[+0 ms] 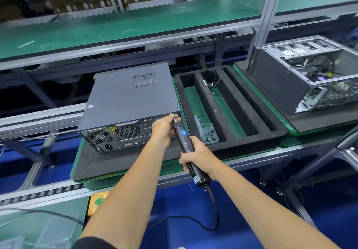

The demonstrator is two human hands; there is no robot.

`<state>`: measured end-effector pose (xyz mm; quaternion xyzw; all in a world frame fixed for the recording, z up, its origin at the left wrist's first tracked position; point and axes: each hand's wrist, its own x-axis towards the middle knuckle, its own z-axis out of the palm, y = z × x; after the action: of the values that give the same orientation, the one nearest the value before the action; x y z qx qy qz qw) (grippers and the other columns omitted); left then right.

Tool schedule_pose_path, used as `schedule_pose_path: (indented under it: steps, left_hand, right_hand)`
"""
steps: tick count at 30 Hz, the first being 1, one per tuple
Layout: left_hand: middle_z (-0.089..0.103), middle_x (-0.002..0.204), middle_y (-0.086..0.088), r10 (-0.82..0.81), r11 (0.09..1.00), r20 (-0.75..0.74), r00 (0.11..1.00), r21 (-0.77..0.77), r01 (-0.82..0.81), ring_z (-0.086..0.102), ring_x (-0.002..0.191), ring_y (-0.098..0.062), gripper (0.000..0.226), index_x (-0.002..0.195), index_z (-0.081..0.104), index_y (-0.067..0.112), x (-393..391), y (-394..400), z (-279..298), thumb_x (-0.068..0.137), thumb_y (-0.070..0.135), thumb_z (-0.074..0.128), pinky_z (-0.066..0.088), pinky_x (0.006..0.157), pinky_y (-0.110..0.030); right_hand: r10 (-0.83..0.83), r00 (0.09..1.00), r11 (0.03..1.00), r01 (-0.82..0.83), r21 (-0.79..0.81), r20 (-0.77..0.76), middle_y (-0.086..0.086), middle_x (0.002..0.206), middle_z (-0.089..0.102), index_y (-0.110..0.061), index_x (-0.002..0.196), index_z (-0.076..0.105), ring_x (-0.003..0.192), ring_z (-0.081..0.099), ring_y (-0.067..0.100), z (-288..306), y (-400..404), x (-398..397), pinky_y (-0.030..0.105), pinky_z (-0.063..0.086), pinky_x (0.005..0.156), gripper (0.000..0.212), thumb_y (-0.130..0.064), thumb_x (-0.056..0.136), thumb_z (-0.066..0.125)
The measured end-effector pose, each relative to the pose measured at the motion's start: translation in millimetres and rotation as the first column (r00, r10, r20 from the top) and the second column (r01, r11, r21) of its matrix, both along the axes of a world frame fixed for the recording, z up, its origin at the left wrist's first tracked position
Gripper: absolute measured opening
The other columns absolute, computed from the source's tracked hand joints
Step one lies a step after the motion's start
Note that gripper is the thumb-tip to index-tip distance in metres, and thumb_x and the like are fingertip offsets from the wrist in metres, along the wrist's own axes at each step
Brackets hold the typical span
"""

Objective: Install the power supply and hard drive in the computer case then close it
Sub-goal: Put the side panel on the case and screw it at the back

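Right hand [195, 156] grips electric screwdriver [187, 144], tip up-left at closed computer case [131, 101] rear corner (left hand [164, 127] fingers pinch tip).

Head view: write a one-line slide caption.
Right hand drives electric screwdriver into closed computer case; left hand steadies the tip.

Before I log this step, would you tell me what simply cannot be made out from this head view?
- Screwdriver bit and any screw: hidden by the left hand's fingertips at the tip of the electric screwdriver that the right hand grips, against the closed computer case.
- Power supply and hard drive seating: hidden by the case's side panel.
- Loose screws in the clear box: too small to count.
- Second, open case: cut off by the right edge.
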<state>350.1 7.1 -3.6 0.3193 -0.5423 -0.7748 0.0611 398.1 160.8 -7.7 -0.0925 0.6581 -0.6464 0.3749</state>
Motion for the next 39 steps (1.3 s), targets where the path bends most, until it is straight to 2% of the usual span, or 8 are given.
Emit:
schedule_pose_path:
  steps: [6,11,19,23,26,31,34,39]
  left_hand:
    - [0.068,0.090,-0.010,0.004,0.993,-0.045,0.999,0.116,0.001,0.063,0.080,-0.023,0.018,0.096,0.063,0.004,3,1,2,0.096,0.017,0.052,0.048,0.088,-0.038]
    - [0.070,0.084,-0.008,0.041,0.996,-0.017,0.999,0.076,-0.039,0.064,0.078,-0.022,0.020,0.089,0.064,0.007,4,2,5,0.097,0.018,0.050,0.047,0.067,-0.029]
    - [0.069,0.075,-0.006,0.038,0.994,0.014,0.999,0.100,-0.039,0.063,0.073,-0.022,0.016,0.085,0.064,0.007,-1,3,7,0.093,0.018,0.056,0.049,0.075,-0.033]
    - [0.067,0.072,-0.007,0.071,0.991,-0.017,0.997,0.111,-0.069,0.063,0.059,-0.019,0.015,0.081,0.062,0.005,0,6,8,0.092,0.013,0.056,0.052,0.065,-0.029]
    - [0.067,0.074,-0.008,0.089,0.989,-0.018,0.996,0.119,-0.086,0.063,0.060,-0.019,0.014,0.081,0.062,0.005,2,7,11,0.092,0.013,0.057,0.050,0.057,-0.026]
    - [0.069,0.078,-0.006,0.092,0.996,0.033,0.995,0.012,-0.092,0.060,0.062,-0.016,0.014,0.078,0.065,0.011,4,10,14,0.089,0.017,0.059,0.040,0.043,-0.018]
    - [0.064,0.073,-0.006,0.146,0.988,0.027,0.989,-0.050,-0.144,0.054,0.058,-0.019,0.016,0.068,0.064,0.013,3,19,15,0.083,0.017,0.061,0.043,0.050,-0.022]
    - [0.058,0.053,-0.006,0.172,0.984,-0.121,0.978,-0.027,-0.177,0.052,0.048,-0.019,0.021,0.063,0.059,0.008,-5,46,26,0.083,0.012,0.060,0.047,0.053,-0.028]
  right_hand:
    - [-0.018,1.000,1.000,0.018,0.000,0.002,0.014,0.084,0.054,-0.016,0.110,0.045,0.052,0.056,0.020,3,-6,3,0.034,0.050,0.052,0.047,-0.003,0.069,0.065]
    - [-0.027,1.000,1.000,0.028,0.006,-0.008,0.015,0.087,0.055,-0.018,0.113,0.045,0.054,0.057,0.020,6,-7,3,0.035,0.052,0.055,0.051,-0.004,0.070,0.068]
    - [-0.031,0.999,0.999,0.032,0.021,-0.035,0.015,0.086,0.053,-0.015,0.115,0.044,0.053,0.057,0.019,10,-7,5,0.033,0.053,0.052,0.050,-0.002,0.075,0.071]
    - [-0.035,0.999,0.999,0.036,0.018,-0.031,0.014,0.085,0.052,-0.014,0.112,0.044,0.051,0.056,0.020,10,-8,4,0.031,0.051,0.050,0.049,-0.002,0.074,0.071]
    - [-0.028,0.999,0.999,0.029,0.032,-0.037,0.014,0.086,0.053,-0.016,0.110,0.045,0.052,0.057,0.020,11,-8,4,0.031,0.052,0.051,0.047,-0.002,0.073,0.069]
    - [-0.014,0.999,1.000,0.014,0.002,-0.032,0.014,0.089,0.054,-0.015,0.114,0.045,0.054,0.057,0.019,13,-3,5,0.032,0.053,0.053,0.048,-0.004,0.076,0.072]
    - [-0.005,0.999,0.999,0.004,-0.033,-0.045,0.012,0.090,0.056,-0.015,0.116,0.046,0.054,0.058,0.018,15,4,6,0.031,0.053,0.053,0.047,-0.009,0.080,0.076]
    - [-0.011,0.997,0.997,0.005,-0.080,-0.082,0.007,0.084,0.061,-0.013,0.117,0.048,0.054,0.059,0.019,21,23,-1,0.031,0.052,0.051,0.041,-0.012,0.085,0.074]
